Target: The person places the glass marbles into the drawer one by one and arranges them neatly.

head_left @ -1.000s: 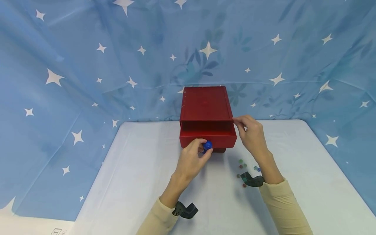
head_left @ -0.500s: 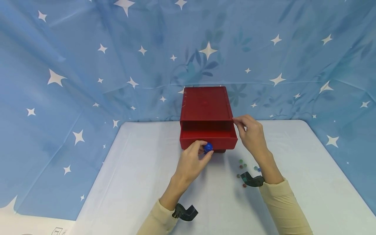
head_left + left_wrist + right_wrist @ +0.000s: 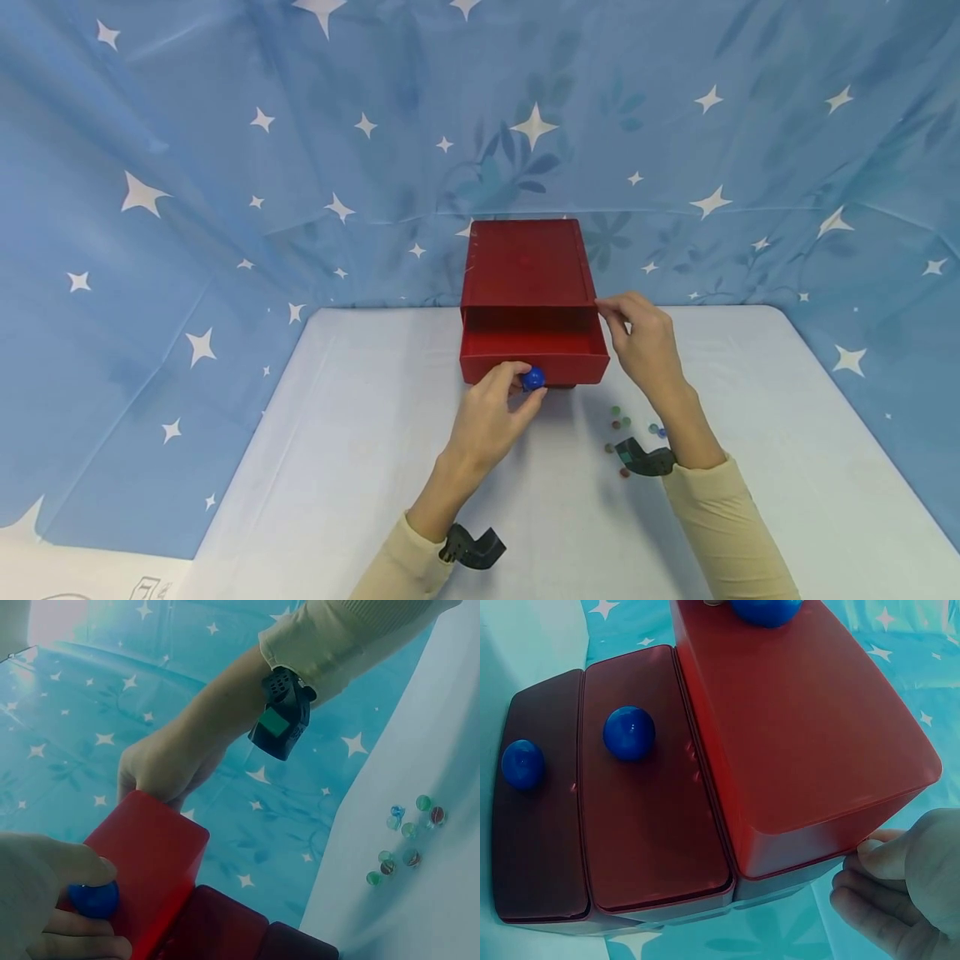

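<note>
A red cabinet (image 3: 527, 265) of three stacked drawers stands toward the back of the table, its top drawer (image 3: 573, 369) pulled part way out. My left hand (image 3: 483, 417) pinches that drawer's round blue knob (image 3: 533, 379) between thumb and fingers. Inside, the part of the drawer that shows is bare red. At the cabinet's right front edge, my right hand (image 3: 643, 337) holds the side with thumb and fingertips. In the right wrist view the middle drawer (image 3: 656, 825) and bottom drawer (image 3: 540, 840) are closed, each with a blue knob.
Several glass marbles (image 3: 616, 424), green, brown and blue, lie on the white tabletop (image 3: 337, 433) right of the cabinet, partly under my right forearm. A blue star-patterned cloth (image 3: 375, 167) hangs behind and to both sides.
My left hand has drawn the top drawer slightly farther out toward me, still gripping the knob. The right hand stays at the cabinet's edge.
</note>
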The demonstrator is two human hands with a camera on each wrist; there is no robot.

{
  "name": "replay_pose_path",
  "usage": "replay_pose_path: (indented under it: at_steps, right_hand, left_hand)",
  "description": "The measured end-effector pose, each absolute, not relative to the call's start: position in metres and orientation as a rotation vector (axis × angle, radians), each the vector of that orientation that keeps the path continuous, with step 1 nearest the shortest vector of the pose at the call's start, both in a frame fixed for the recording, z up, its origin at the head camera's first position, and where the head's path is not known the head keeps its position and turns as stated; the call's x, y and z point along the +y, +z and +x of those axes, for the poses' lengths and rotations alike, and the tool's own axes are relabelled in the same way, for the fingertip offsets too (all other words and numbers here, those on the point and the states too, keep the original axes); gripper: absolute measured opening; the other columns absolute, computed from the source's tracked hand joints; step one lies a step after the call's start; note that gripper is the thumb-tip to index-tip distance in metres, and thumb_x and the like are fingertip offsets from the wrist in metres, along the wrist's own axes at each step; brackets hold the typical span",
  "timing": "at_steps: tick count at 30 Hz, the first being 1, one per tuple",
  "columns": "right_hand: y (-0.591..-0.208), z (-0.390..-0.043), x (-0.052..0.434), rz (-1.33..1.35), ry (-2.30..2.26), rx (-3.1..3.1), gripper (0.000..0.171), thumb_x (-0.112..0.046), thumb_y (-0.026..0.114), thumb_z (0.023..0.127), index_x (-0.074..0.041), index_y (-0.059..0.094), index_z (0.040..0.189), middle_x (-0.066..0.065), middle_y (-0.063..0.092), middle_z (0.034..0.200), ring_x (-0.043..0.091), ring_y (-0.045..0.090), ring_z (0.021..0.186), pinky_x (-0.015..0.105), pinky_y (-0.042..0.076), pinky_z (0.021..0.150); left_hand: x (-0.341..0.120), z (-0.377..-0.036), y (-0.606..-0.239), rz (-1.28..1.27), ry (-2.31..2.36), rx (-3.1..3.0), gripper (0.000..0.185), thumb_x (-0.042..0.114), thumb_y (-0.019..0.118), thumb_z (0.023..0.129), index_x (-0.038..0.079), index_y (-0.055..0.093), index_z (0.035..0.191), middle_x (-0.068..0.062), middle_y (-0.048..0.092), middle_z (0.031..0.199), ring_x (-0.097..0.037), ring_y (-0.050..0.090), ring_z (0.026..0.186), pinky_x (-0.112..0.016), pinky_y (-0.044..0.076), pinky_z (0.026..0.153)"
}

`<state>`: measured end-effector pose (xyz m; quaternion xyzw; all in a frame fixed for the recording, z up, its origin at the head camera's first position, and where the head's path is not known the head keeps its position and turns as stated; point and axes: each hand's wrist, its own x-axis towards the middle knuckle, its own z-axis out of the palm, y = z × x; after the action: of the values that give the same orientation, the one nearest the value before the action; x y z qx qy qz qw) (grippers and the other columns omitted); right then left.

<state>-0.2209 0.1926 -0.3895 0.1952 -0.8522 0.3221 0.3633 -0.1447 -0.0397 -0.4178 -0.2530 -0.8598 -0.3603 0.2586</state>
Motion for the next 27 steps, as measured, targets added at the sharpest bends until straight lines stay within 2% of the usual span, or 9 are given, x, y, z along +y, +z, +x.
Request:
replay_pose_path:
  at_steps: [7, 13, 21, 24, 27]
  right_hand:
    - [-0.390, -0.221, 0.193, 0.503, 0.819, -2.184, 0.014, 0.004, 0.069, 0.090, 0.003, 0.076, 0.102, 0.015, 0.073, 0.091, 0.020, 0.054, 0.069, 0.011, 0.031, 0.059]
    - [-0.390, -0.219, 0.192, 0.510, 0.815, -2.182, 0.014, 0.003, 0.069, 0.090, 0.003, 0.075, 0.102, 0.015, 0.072, 0.090, 0.019, 0.052, 0.068, 0.012, 0.031, 0.059]
    - [-0.391, -0.217, 0.192, 0.480, 0.803, -2.218, 0.018, 0.003, 0.068, 0.091, 0.002, 0.074, 0.108, 0.016, 0.072, 0.094, 0.023, 0.058, 0.073, 0.007, 0.036, 0.066]
    - [-0.391, -0.216, 0.191, 0.480, 0.786, -2.239, 0.019, 0.002, 0.068, 0.092, 0.001, 0.073, 0.110, 0.015, 0.071, 0.096, 0.023, 0.060, 0.075, 0.016, 0.044, 0.067]
    - [-0.390, -0.213, 0.191, 0.475, 0.777, -2.263, 0.021, 0.002, 0.067, 0.093, 0.001, 0.072, 0.113, 0.016, 0.071, 0.098, 0.025, 0.063, 0.079, 0.032, 0.054, 0.067]
  left_hand:
    - [-0.041, -0.142, -0.417, -0.704, -0.992, -2.355, 0.038, 0.023, 0.079, 0.087, 0.007, 0.061, 0.116, -0.006, 0.071, 0.101, -0.019, 0.069, 0.087, -0.025, 0.061, 0.079]
    - [-0.044, -0.138, -0.414, -0.696, -0.994, -2.375, 0.032, 0.021, 0.075, 0.091, 0.007, 0.061, 0.117, -0.005, 0.071, 0.104, -0.018, 0.070, 0.090, -0.025, 0.061, 0.081]
    - [-0.048, -0.136, -0.409, -0.702, -0.964, -2.312, 0.019, 0.018, 0.074, 0.091, 0.006, 0.064, 0.102, -0.004, 0.070, 0.091, -0.011, 0.066, 0.079, -0.019, 0.059, 0.073]
    - [-0.050, -0.135, -0.406, -0.704, -0.958, -2.276, 0.015, 0.017, 0.074, 0.091, 0.008, 0.063, 0.096, -0.002, 0.068, 0.085, -0.010, 0.064, 0.073, -0.016, 0.057, 0.069]
    - [-0.053, -0.136, -0.403, -0.716, -0.966, -2.226, 0.014, 0.016, 0.073, 0.091, 0.008, 0.063, 0.092, -0.002, 0.067, 0.082, -0.009, 0.062, 0.070, -0.014, 0.055, 0.066]
